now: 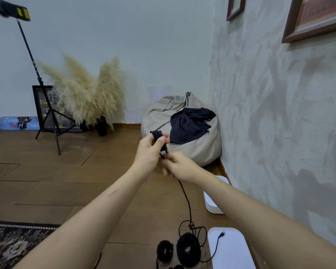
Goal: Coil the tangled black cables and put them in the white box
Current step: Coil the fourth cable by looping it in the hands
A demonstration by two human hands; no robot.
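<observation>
My left hand grips a small coil of black cable held up in front of me. Just below it my right hand pinches the same cable, whose loose length hangs down to a tangle on the floor. Two coiled black cables lie on the wooden floor near the bottom edge. A white box stands by the right wall, partly hidden by my right forearm. A white lid lies nearer, with a cable plug resting on it.
A beige beanbag with dark cloth on it fills the corner ahead. A black tripod stand, pampas grass in a vase and a framed picture stand at the far left wall. A patterned rug lies bottom left.
</observation>
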